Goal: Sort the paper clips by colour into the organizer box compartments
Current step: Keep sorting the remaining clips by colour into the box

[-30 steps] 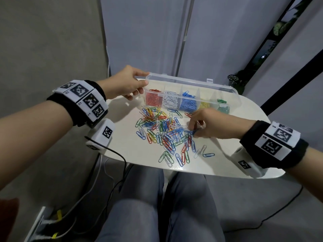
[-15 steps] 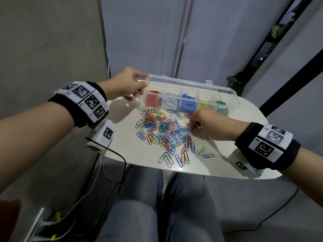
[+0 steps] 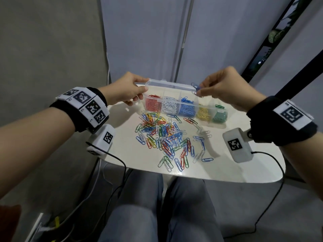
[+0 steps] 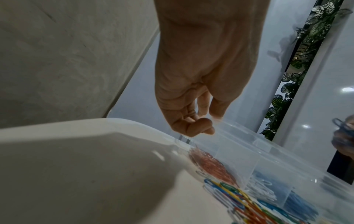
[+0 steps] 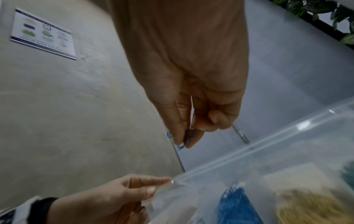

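Round white table (image 3: pixel 227 165), bearing the whole work. Clear organizer box (image 3: pixel 185 109) along the far side, long axis running left to right, lid (image 3: pixel 167 84) raised at the back; five compartments from left to right: red, white, blue, yellow, green. Loose heap of mixed paper clips (image 3: pixel 164 137) spread on the near side of the box, between it and the knees, with strays trailing to the near right. Left hand (image 3: pixel 125 89) at the far left corner of the box, thumb and fingers pinching the left end of the raised lid, steadying it. Right hand (image 3: pixel 225 88) raised above the box, well clear of the tabletop, thumb and fingertips (image 5: pixel 179 136) clenched on a small bunch of blue paper clips (image 3: pixel 196 89); exact count not readable. Blue compartment (image 3: pixel 187 109), middle of the row, directly below and slightly to the near left of the pinched clips; white compartment (image 3: pixel 169 107) to its left, yellow compartment (image 3: pixel 203 113) to its right. Deciding relation, as a judgement: load hanging almost straight over its target, so a short drop down and a little leftward, then release; right hand the only one placed for it, left hand occupied at the lid. Narrow dividers on either side, hence some risk of a clip falling into white or yellow.
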The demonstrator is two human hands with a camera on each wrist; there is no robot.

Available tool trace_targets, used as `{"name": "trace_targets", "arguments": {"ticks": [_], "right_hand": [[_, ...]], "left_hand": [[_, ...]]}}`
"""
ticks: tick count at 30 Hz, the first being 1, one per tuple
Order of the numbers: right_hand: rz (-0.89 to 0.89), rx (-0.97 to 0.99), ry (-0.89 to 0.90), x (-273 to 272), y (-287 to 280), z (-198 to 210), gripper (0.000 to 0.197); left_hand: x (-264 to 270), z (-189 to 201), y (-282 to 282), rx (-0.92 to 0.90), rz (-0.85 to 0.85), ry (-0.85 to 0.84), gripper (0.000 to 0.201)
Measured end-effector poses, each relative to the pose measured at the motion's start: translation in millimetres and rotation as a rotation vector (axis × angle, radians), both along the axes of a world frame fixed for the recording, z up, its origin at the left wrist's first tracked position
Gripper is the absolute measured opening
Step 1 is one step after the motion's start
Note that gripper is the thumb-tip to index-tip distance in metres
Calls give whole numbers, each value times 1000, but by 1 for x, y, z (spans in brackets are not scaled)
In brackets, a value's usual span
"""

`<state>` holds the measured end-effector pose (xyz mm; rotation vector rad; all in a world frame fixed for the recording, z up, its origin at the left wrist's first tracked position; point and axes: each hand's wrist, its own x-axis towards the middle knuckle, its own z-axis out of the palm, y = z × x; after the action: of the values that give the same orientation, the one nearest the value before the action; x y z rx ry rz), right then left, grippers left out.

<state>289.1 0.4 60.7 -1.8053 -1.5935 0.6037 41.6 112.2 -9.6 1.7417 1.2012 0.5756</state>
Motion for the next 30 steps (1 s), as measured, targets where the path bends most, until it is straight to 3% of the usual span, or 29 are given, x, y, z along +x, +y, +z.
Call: {"name": "trace_targets", "arguments": {"ticks": [9, 13, 19, 23, 30], "right_hand": [[-80, 11, -95, 4, 21, -14, 23], [174, -38, -211, 6, -9, -10, 14], [486, -223, -509, 13, -47, -44, 35], [435, -318, -545, 15, -50, -57, 41], [387, -310, -489, 9, -41, -67, 20]], "left_hand": [[0, 0, 0, -4, 2, 0, 48], [-1, 0, 1, -5, 0, 3, 48], [-1, 1, 2, -4, -7, 9, 48], [-1, 0, 2, -8, -7, 4, 47], [-1, 0, 2, -6, 0, 12, 48]]}}
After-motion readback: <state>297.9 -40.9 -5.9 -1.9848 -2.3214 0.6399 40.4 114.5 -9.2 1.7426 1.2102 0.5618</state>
